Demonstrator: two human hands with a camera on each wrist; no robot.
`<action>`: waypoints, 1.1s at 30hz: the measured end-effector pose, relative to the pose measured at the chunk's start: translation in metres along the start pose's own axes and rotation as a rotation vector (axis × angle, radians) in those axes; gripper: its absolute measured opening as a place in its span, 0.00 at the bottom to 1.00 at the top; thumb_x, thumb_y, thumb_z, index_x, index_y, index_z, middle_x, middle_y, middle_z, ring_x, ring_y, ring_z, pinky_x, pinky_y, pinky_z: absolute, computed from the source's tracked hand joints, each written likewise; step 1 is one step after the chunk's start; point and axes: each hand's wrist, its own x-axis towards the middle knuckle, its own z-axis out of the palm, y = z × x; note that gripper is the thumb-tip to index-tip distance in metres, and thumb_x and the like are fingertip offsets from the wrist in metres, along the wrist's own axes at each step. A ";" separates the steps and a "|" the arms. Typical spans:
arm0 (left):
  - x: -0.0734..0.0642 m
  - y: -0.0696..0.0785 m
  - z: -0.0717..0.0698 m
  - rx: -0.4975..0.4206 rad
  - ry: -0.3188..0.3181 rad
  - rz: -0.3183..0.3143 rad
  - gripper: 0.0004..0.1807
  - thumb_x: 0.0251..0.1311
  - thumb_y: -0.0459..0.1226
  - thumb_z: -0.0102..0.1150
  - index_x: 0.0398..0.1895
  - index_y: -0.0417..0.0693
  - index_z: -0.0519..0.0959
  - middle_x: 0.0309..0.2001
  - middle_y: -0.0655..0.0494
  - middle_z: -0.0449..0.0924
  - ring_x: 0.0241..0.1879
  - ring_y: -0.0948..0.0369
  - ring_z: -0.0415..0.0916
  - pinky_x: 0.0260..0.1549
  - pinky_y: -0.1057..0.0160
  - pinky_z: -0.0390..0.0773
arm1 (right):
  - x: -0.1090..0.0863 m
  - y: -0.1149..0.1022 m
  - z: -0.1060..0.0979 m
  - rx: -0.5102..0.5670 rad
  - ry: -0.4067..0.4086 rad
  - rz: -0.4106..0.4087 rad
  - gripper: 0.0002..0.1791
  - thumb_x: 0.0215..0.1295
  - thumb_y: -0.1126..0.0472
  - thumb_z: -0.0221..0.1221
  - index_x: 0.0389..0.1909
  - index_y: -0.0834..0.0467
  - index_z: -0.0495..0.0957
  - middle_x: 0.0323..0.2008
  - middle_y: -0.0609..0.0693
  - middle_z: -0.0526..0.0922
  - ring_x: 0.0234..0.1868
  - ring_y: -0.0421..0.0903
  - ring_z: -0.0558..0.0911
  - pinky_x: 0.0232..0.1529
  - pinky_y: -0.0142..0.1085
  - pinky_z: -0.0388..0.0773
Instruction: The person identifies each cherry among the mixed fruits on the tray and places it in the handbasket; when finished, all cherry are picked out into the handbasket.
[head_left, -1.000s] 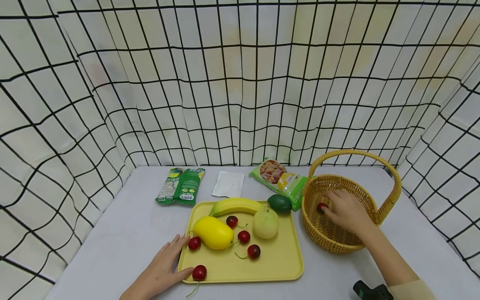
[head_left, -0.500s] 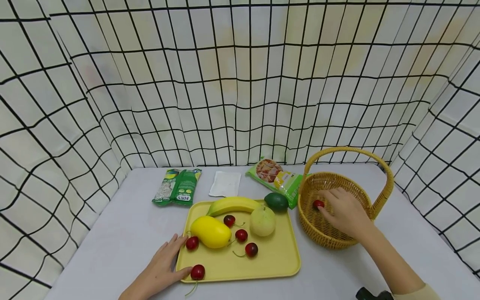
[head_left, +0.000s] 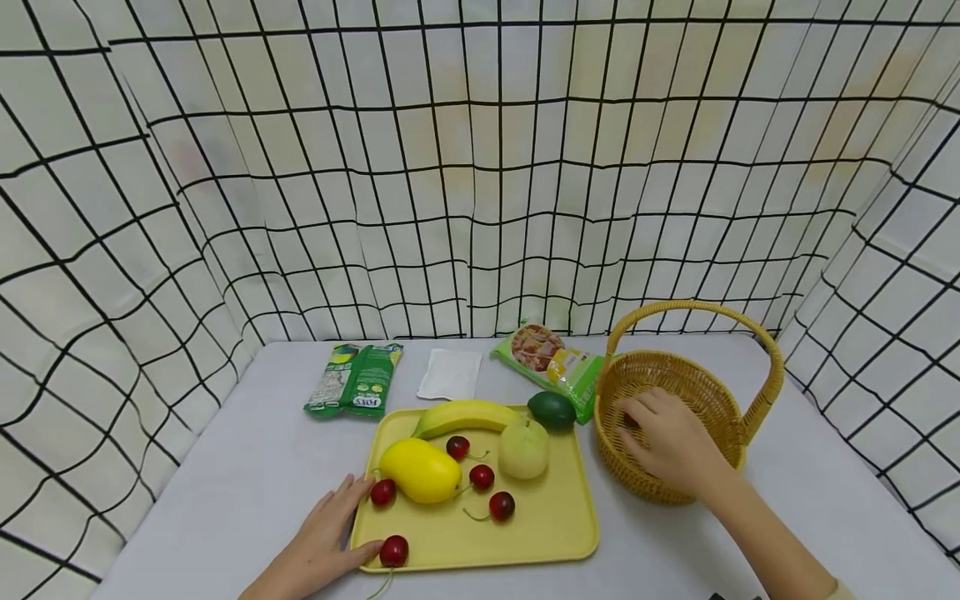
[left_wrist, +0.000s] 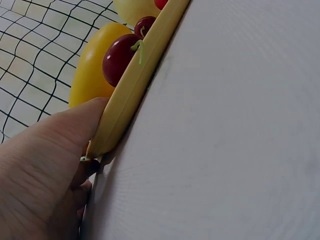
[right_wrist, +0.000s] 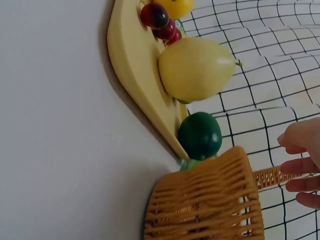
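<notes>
Our right hand (head_left: 663, 437) is inside the basket (head_left: 675, 373) at a cherry (head_left: 629, 419), grip hidden from us; a loose pinch could drop it; our left hand (head_left: 321, 532), fairly straight-fingered, touches the tray (head_left: 525, 542)

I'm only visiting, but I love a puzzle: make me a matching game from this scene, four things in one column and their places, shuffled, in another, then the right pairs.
Things
1. Flat white square packet
2. Curved yellow banana
3. Person's left hand
4. Person's right hand

Places
A. Inside the round brown wicker basket
B. At the left edge of the rectangular yellow tray
C. Between two green printed packets
D. Along the tray's far side, behind the yellow mango-shaped fruit

Pairs
1-C, 2-D, 3-B, 4-A
</notes>
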 end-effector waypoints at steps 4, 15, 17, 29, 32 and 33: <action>0.000 0.000 0.002 -0.006 -0.003 -0.006 0.51 0.43 0.63 0.61 0.67 0.44 0.59 0.67 0.41 0.55 0.67 0.43 0.44 0.62 0.38 0.42 | -0.001 -0.009 0.000 0.029 0.044 -0.048 0.13 0.45 0.61 0.66 0.35 0.58 0.79 0.31 0.46 0.78 0.34 0.44 0.76 0.33 0.40 0.76; -0.002 -0.002 0.001 0.020 0.011 0.013 0.51 0.44 0.64 0.59 0.67 0.43 0.59 0.67 0.41 0.56 0.67 0.42 0.45 0.62 0.40 0.42 | 0.009 -0.035 0.001 0.088 0.037 -0.103 0.14 0.46 0.61 0.66 0.36 0.55 0.79 0.33 0.45 0.79 0.36 0.42 0.75 0.34 0.37 0.75; -0.001 -0.002 0.001 0.023 0.015 0.015 0.51 0.44 0.64 0.59 0.67 0.43 0.59 0.66 0.41 0.56 0.67 0.43 0.45 0.62 0.40 0.42 | 0.010 -0.039 0.003 0.091 0.034 -0.120 0.15 0.46 0.61 0.66 0.37 0.55 0.79 0.34 0.44 0.79 0.36 0.42 0.75 0.34 0.37 0.75; -0.001 -0.001 0.001 0.028 0.039 0.047 0.50 0.44 0.64 0.59 0.67 0.44 0.60 0.66 0.41 0.57 0.67 0.44 0.47 0.63 0.41 0.44 | 0.013 -0.057 0.023 0.165 0.000 -0.200 0.18 0.49 0.58 0.66 0.42 0.55 0.78 0.38 0.44 0.77 0.40 0.41 0.75 0.39 0.35 0.76; -0.002 -0.002 0.001 0.023 0.041 0.050 0.50 0.44 0.64 0.59 0.67 0.45 0.60 0.66 0.41 0.56 0.67 0.44 0.47 0.63 0.42 0.44 | 0.014 -0.063 0.027 0.189 -0.018 -0.201 0.18 0.49 0.59 0.66 0.43 0.55 0.78 0.39 0.44 0.77 0.41 0.40 0.75 0.40 0.35 0.76; -0.002 -0.003 0.002 0.021 0.041 0.048 0.50 0.44 0.64 0.59 0.67 0.45 0.60 0.66 0.41 0.57 0.67 0.45 0.47 0.63 0.42 0.44 | 0.014 -0.065 0.028 0.196 -0.020 -0.203 0.18 0.49 0.59 0.66 0.43 0.55 0.78 0.39 0.44 0.77 0.41 0.40 0.75 0.40 0.35 0.76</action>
